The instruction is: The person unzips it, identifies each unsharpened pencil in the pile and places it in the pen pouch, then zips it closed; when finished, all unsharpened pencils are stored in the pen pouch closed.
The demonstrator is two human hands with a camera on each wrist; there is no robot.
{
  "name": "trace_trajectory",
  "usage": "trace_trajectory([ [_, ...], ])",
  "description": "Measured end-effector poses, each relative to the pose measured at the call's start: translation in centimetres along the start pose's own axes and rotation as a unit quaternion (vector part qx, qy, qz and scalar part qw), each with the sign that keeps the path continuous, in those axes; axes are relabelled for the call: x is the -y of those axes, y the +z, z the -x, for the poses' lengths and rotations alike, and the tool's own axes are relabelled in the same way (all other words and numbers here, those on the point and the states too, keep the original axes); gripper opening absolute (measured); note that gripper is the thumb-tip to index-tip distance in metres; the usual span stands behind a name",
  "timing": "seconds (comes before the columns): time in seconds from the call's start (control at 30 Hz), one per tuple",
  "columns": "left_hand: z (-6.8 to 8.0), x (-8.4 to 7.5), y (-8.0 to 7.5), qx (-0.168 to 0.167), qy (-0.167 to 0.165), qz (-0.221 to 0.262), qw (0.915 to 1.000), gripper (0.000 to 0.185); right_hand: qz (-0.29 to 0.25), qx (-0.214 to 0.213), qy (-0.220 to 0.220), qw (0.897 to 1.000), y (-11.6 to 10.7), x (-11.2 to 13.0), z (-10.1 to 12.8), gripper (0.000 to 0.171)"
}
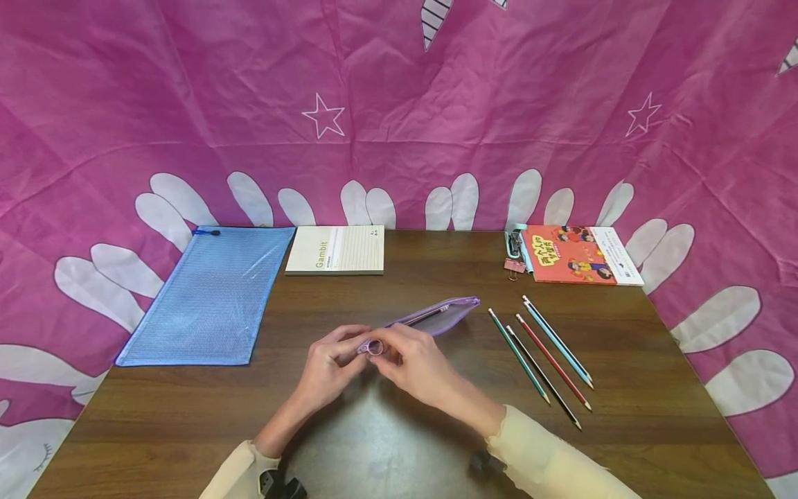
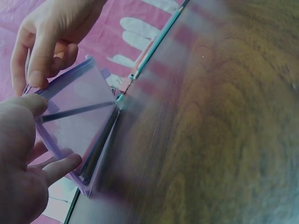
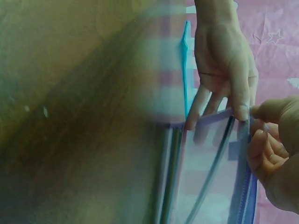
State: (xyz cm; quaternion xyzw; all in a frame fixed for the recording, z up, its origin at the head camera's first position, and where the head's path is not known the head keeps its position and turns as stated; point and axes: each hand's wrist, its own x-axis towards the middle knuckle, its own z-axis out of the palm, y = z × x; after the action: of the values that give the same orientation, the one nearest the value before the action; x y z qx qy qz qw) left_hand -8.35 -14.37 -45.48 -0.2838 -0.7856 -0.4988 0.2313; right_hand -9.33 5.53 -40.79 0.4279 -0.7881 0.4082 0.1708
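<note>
Pinching the near-left end of the purple pencil pouch [image 1: 433, 317], both of my hands meet at one spot — the left hand [image 1: 327, 367] grips the corner while the right hand [image 1: 414, 364] nips the zipper end beside it. The pouch lies mid-table, its long axis running from that grip away to the far right, so the right hand sits on the side the length extends toward. It is thin, translucent soft plastic with a zipper edge; a dark pencil [image 2: 77, 111] shows through the wall. Four slim wooden pencils [image 1: 542, 357] lie just right of it on the smooth dark wood-grain table [image 1: 654, 430].
</note>
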Motion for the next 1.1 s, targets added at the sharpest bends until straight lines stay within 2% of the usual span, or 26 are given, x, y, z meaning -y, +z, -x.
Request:
trace_trajectory([
  [0.23, -0.2, -0.5, 0.1, 0.001, 0.002, -0.006, 1.0000, 0.034, 0.089, 0.020, -0.037, 0.995, -0.2, -0.3, -0.3, 0.027],
  [0.47, -1.5, -3.4, -0.7, 0.012, -0.007, -0.002, 0.9999, 0.027, 0.170, 0.011, -0.053, 0.984, -0.6, -0.6, -0.3, 0.027],
  [0.6, -1.7, -3.9, -0.9, 0.021, -0.005, 0.003, 0.9998, 0.025, 0.191, 0.011, -0.065, 0.979, -0.9, -0.9, -0.4, 0.026],
  [0.73, -1.4, -3.3, -1.0, 0.022, -0.005, 0.014, 0.9996, 0.025, 0.208, 0.009, -0.069, 0.976, -1.6, -1.5, -0.4, 0.026],
  [0.87, -0.7, -1.7, -0.8, 0.027, -0.009, 0.022, 0.9994, 0.026, 0.229, 0.003, -0.071, 0.971, -2.6, -2.2, -0.3, 0.026],
  [0.97, -0.2, -0.6, -0.9, 0.034, -0.022, 0.027, 0.9988, 0.026, 0.245, 0.001, -0.072, 0.967, -3.6, -2.9, -0.1, 0.025],
  [1.1, 0.1, -0.1, -1.4, 0.029, -0.037, 0.036, 0.9982, 0.025, 0.255, 0.002, -0.065, 0.965, -5.0, -3.7, 0.2, 0.023],
])
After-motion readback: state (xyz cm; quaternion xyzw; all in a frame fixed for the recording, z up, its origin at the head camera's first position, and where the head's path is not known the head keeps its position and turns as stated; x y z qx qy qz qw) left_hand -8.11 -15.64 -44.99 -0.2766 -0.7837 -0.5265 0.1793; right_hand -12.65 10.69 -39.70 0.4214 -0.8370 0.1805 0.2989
